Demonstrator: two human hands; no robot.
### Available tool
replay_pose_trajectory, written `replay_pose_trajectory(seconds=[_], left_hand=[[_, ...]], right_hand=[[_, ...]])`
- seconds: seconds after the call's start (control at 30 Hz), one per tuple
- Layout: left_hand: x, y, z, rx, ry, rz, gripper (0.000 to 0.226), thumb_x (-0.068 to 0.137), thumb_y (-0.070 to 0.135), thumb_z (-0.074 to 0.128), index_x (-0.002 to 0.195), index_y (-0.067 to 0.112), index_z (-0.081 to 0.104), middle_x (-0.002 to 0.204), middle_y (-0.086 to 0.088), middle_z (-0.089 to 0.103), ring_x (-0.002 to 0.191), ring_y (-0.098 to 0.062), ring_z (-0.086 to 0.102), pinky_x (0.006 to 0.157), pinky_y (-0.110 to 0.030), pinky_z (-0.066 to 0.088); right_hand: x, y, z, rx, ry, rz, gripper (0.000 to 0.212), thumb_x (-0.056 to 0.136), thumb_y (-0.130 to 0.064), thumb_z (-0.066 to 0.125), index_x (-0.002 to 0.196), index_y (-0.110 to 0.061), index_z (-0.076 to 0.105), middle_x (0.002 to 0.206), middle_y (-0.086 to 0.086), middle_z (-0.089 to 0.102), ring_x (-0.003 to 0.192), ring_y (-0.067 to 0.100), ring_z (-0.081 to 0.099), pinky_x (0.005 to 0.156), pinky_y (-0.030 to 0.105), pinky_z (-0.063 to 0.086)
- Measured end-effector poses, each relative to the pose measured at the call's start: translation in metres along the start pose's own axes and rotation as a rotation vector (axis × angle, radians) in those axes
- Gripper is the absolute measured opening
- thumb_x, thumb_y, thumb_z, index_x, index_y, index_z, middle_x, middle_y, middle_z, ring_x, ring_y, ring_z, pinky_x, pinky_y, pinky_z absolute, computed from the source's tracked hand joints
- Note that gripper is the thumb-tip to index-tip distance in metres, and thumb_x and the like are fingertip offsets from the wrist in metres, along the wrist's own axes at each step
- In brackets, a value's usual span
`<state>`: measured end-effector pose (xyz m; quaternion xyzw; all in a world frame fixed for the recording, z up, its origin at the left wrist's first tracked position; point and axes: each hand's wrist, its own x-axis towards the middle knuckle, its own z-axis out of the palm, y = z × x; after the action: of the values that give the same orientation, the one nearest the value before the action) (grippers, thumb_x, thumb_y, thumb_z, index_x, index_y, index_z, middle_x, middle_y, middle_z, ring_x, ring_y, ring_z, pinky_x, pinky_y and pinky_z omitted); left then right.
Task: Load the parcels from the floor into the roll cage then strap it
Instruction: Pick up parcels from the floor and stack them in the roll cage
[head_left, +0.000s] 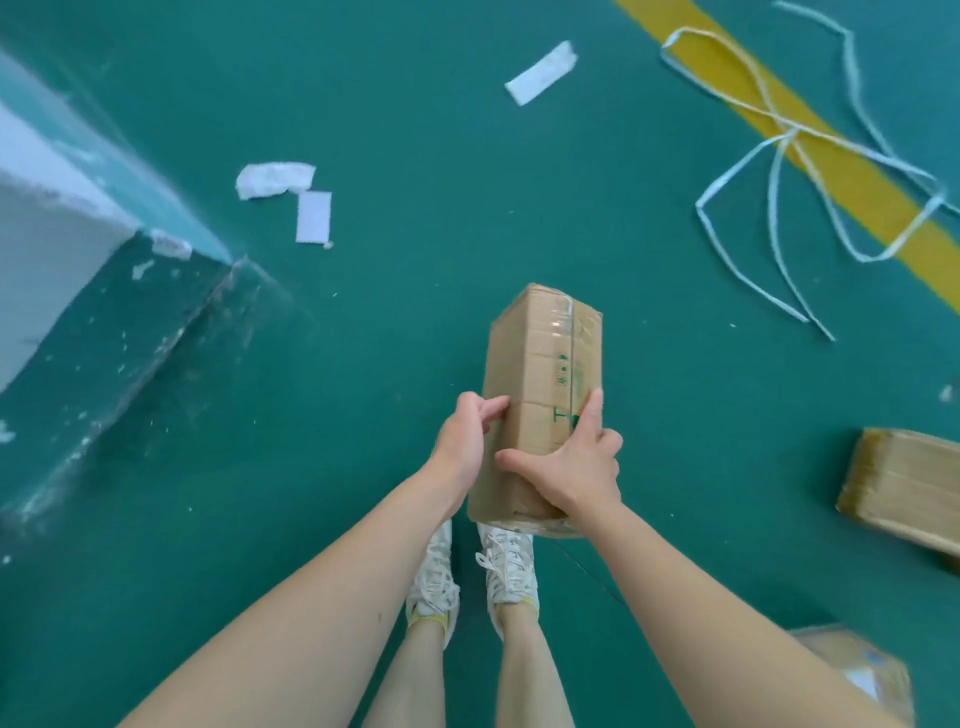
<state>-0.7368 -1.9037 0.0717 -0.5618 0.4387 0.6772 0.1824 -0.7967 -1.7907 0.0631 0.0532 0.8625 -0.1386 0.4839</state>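
I hold a long brown cardboard parcel (540, 364) with clear tape and green print above the green floor, in front of my feet. My left hand (465, 441) grips its left side, thumb on the top face. My right hand (576, 462) grips the right side near the closer end, fingers spread over the top. A second brown parcel (904, 483) lies on the floor at the right edge. A third parcel (862, 670) with a white label shows at the bottom right, partly behind my right forearm. The roll cage is not in view.
A tangle of white strapping band (779, 140) lies across a yellow floor line (831, 156) at the upper right. Scraps of white paper (540, 73) (275, 179) litter the floor. A white wall with a green base (104, 322) stands at the left.
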Motion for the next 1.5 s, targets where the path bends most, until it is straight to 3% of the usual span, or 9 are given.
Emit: replay_pose_trajectory(seconds=[0.17, 0.37, 0.6, 0.8, 0.97, 1.07, 1.2, 1.37, 1.5], left_hand=[[-0.044, 0.030, 0.071, 0.236, -0.108, 0.041, 0.051, 0.089, 0.048, 0.029, 0.122, 0.031, 0.063, 0.133, 0.007, 0.059, 0.121, -0.014, 0.052, 0.107, -0.035, 0.036], [-0.092, 0.036, 0.139, 0.671, -0.127, 0.175, 0.050, 0.101, 0.036, 0.040, 0.148, 0.016, 0.036, 0.151, 0.000, 0.040, 0.137, -0.021, 0.039, 0.103, -0.028, 0.029], [-0.146, 0.012, 0.208, 0.830, -0.266, 0.115, 0.041, 0.093, 0.046, 0.054, 0.121, 0.016, 0.058, 0.110, 0.001, 0.065, 0.092, -0.016, 0.060, 0.066, -0.028, 0.043], [-0.190, -0.034, 0.288, 0.935, -0.443, -0.110, 0.045, 0.085, 0.062, 0.058, 0.112, 0.026, 0.061, 0.107, 0.002, 0.070, 0.097, -0.019, 0.067, 0.089, -0.036, 0.053], [-0.208, -0.080, 0.350, 0.994, -0.534, -0.219, 0.052, 0.081, 0.067, 0.059, 0.121, 0.034, 0.058, 0.112, 0.002, 0.071, 0.100, -0.021, 0.070, 0.084, -0.043, 0.058], [-0.210, -0.103, 0.388, 1.039, -0.547, -0.209, 0.056, 0.077, 0.069, 0.062, 0.123, 0.038, 0.056, 0.114, 0.004, 0.071, 0.103, -0.021, 0.069, 0.088, -0.046, 0.057], [-0.211, -0.127, 0.441, 1.056, -0.486, -0.034, 0.047, 0.080, 0.058, 0.067, 0.122, 0.038, 0.056, 0.112, 0.005, 0.071, 0.100, -0.019, 0.068, 0.080, -0.037, 0.056], [-0.198, -0.159, 0.512, 1.073, -0.368, 0.192, 0.072, 0.074, 0.053, 0.075, 0.136, 0.034, 0.044, 0.122, 0.005, 0.061, 0.104, -0.019, 0.062, 0.075, -0.034, 0.053], [-0.164, -0.186, 0.550, 1.228, -0.224, 0.284, 0.112, 0.047, 0.075, 0.073, 0.144, 0.045, 0.026, 0.133, 0.003, 0.051, 0.116, -0.028, 0.055, 0.096, -0.047, 0.049]], right_hand=[[-0.039, 0.047, -0.060, 0.532, 0.030, 0.204, 0.137, 0.045, -0.065, 0.073, 0.153, -0.043, -0.007, 0.147, 0.008, 0.022, 0.124, 0.033, 0.044, 0.107, 0.051, 0.041], [-0.088, 0.109, -0.108, 0.990, 0.078, 0.214, 0.126, 0.048, -0.060, 0.074, 0.154, -0.045, 0.009, 0.149, 0.000, 0.036, 0.122, 0.026, 0.050, 0.103, 0.050, 0.047], [-0.145, 0.202, -0.131, 1.483, 0.206, 0.159, 0.110, 0.051, -0.052, 0.080, 0.150, -0.038, 0.033, 0.134, -0.003, 0.059, 0.113, 0.021, 0.063, 0.095, 0.044, 0.054], [-0.181, 0.305, -0.133, 1.764, 0.300, 0.115, 0.075, 0.059, -0.044, 0.075, 0.131, -0.035, 0.057, 0.122, 0.005, 0.070, 0.102, 0.022, 0.067, 0.081, 0.037, 0.056], [-0.186, 0.386, -0.140, 1.867, 0.336, 0.098, 0.062, 0.067, -0.040, 0.068, 0.128, -0.034, 0.060, 0.123, 0.007, 0.069, 0.110, 0.028, 0.065, 0.092, 0.048, 0.054], [-0.181, 0.429, -0.155, 1.864, 0.300, 0.134, 0.048, 0.073, -0.038, 0.063, 0.120, -0.033, 0.064, 0.113, 0.003, 0.073, 0.097, 0.022, 0.067, 0.073, 0.036, 0.058], [-0.171, 0.481, -0.179, 1.794, 0.268, 0.175, 0.032, 0.087, -0.029, 0.053, 0.114, -0.035, 0.068, 0.105, -0.005, 0.072, 0.089, 0.013, 0.061, 0.067, 0.027, 0.046], [-0.154, 0.536, -0.200, 1.702, 0.202, 0.187, 0.034, 0.097, -0.014, 0.048, 0.103, -0.042, 0.066, 0.106, -0.015, 0.069, 0.100, 0.007, 0.060, 0.085, 0.027, 0.049], [-0.113, 0.566, -0.188, 1.593, 0.271, 0.340, 0.048, 0.098, -0.027, 0.054, 0.145, -0.029, 0.045, 0.147, -0.007, 0.046, 0.133, 0.015, 0.045, 0.106, 0.031, 0.037]])
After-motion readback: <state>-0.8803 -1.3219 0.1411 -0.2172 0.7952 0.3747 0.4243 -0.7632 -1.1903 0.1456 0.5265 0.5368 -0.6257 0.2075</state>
